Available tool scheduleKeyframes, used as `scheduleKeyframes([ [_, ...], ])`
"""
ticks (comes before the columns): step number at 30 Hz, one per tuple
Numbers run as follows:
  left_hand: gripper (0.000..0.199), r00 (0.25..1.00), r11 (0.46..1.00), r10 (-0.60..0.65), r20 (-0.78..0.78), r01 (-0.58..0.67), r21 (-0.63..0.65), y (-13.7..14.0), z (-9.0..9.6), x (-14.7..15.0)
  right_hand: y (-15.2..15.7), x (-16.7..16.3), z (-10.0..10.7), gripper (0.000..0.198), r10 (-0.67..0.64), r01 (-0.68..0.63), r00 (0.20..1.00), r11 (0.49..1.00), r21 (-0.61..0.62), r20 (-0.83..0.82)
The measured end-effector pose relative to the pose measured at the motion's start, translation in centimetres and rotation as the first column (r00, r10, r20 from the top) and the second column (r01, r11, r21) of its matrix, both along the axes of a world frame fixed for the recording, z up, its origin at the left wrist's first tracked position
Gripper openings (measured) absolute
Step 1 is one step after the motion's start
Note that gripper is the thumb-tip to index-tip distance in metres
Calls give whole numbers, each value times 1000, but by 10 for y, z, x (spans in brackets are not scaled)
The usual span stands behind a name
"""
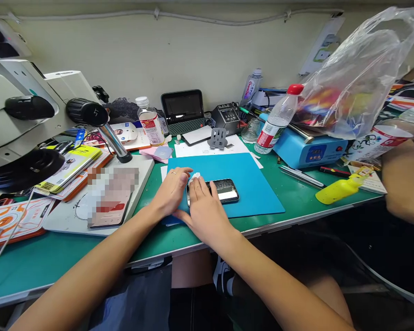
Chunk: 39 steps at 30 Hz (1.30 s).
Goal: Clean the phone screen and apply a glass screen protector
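Observation:
A black-edged phone [229,190] lies flat on the blue mat [255,179], its glossy face showing streaky reflections. My left hand [170,189] is at the phone's left end, fingers curled in against its edge; the fingertips are partly hidden. Over the phone's left half lies my right hand [209,211], with fingers together and pressing a small white tissue [195,176] on its surface. Most of the tissue is hidden under those fingers.
Left, a microscope [24,124] overhangs its pale base [72,216], where another phone [112,207] lies. Behind stand a red-capped bottle [278,122] and a blue machine [308,149]. Tweezers [301,177] and a yellow bottle [340,189] lie right, near another person's arm [403,184].

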<state>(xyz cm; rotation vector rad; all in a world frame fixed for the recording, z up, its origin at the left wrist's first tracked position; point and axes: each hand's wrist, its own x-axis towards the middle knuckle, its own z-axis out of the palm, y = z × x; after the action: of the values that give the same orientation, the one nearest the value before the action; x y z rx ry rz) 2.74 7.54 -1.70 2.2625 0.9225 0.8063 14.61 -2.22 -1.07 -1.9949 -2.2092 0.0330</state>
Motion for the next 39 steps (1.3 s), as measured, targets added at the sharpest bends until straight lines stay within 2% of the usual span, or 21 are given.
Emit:
scheduleKeyframes([
  [4,84,1000,1000,-8,-17,8,5,0,2,-1,-11,3,0,96,82,-82,997,996,20,-7],
  [8,88,999,1000,-12,-43,13,5,-1,5,-2,-29,26,3,89,159,-160,987,987,20,40],
  [10,88,999,1000,-9,-52,10,8,-1,5,-2,-36,44,4,85,131,-133,988,991,17,76],
  [15,88,998,1000,-3,-63,2,-20,-2,6,-2,-40,79,0,85,-41,37,991,999,36,127],
  [18,87,998,999,-9,-67,7,-39,-2,7,-1,-36,74,-2,91,-111,107,987,993,45,112],
  [21,88,998,999,-7,-58,5,-36,-2,6,-1,-28,52,-2,96,-149,146,985,989,39,92],
  [25,87,999,1000,-1,-44,1,-15,-1,4,-1,-17,24,0,97,-83,82,995,996,31,45],
  [28,86,999,1000,1,-50,-2,-17,-1,4,-2,-18,16,2,96,-21,20,999,999,29,34],
  [35,88,999,1000,0,-52,0,-1,0,4,-2,-39,44,9,81,138,-140,989,990,31,58],
  [39,88,999,1000,3,-54,-4,-19,0,4,-1,-41,59,6,75,107,-112,989,993,43,105],
])
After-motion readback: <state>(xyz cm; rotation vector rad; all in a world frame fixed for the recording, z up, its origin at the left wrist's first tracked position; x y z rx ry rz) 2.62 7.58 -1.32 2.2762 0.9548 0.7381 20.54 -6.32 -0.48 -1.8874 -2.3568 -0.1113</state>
